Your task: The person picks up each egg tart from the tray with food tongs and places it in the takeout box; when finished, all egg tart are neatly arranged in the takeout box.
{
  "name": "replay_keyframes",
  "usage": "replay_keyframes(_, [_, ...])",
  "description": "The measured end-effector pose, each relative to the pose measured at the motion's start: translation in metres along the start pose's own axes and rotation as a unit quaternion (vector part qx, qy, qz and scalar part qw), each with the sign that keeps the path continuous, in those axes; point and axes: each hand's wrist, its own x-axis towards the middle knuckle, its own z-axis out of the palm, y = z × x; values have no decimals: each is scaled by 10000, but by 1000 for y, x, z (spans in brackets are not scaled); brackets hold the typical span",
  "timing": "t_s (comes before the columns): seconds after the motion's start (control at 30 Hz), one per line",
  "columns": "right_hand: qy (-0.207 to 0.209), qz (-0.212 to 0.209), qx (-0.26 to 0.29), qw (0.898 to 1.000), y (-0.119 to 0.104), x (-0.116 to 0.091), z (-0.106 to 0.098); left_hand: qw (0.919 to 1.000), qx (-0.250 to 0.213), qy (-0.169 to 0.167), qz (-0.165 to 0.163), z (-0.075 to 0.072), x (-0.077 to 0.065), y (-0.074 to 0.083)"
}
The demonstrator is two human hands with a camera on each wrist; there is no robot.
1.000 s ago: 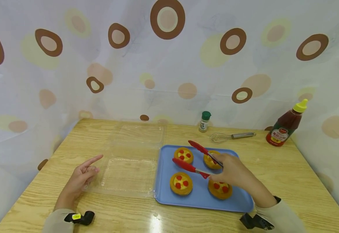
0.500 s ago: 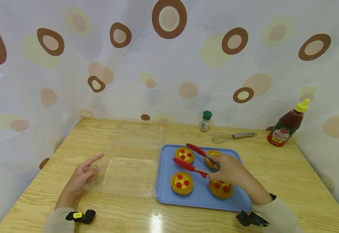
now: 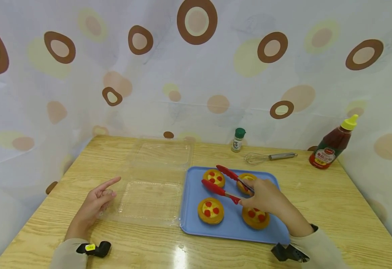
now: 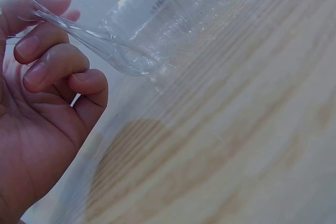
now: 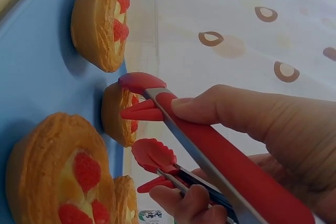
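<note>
My right hand (image 3: pixel 264 196) grips a pair of red-tipped tongs (image 5: pixel 210 156) over the blue tray (image 3: pixel 190 224). The tongs' arms stand apart, their tips on either side of the far-left tart (image 3: pixel 214 178) in the head view; contact with it is unclear. Other round tarts with red berries lie on the tray: a near-left one (image 3: pixel 210 211), a near-right one (image 3: pixel 255 218) and a far-right one (image 3: pixel 245 183), the last two partly covered by hand and tongs. My left hand (image 3: pixel 96 203) pinches the near-left edge of a clear plastic container (image 3: pixel 148 201), index finger pointing out.
The container's clear lid (image 3: pixel 162 153) lies folded back behind it. Beyond the tray stand a green-capped shaker (image 3: pixel 237 140), a whisk (image 3: pixel 269 157) and a red sauce bottle (image 3: pixel 330 147) with a yellow cap. A patterned curtain (image 3: pixel 169 74) rises along the table's back edge.
The tongs have come slightly lower over the far-left tart, and their tips have drawn a little closer together. My left hand keeps its place at the container's edge.
</note>
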Motion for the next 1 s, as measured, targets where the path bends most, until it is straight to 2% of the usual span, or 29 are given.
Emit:
replay_keyframes(0.37, [25,153,13,9999,-3,-2,1,9999,131,64,-46,0,1,0])
replay_keyframes(0.5, [72,77,26,9999,-3,-3,2,9999,103,-23,-5,-1,1,-1])
replay_keyframes(0.77, [249,-105,134,9995,3,-3,5,9997,240,95,-22,-3,1,-1])
replay_keyframes(1.0, [388,-98,447,9982,6,-8,5,9997,221,89,-101,-3,-1,-1])
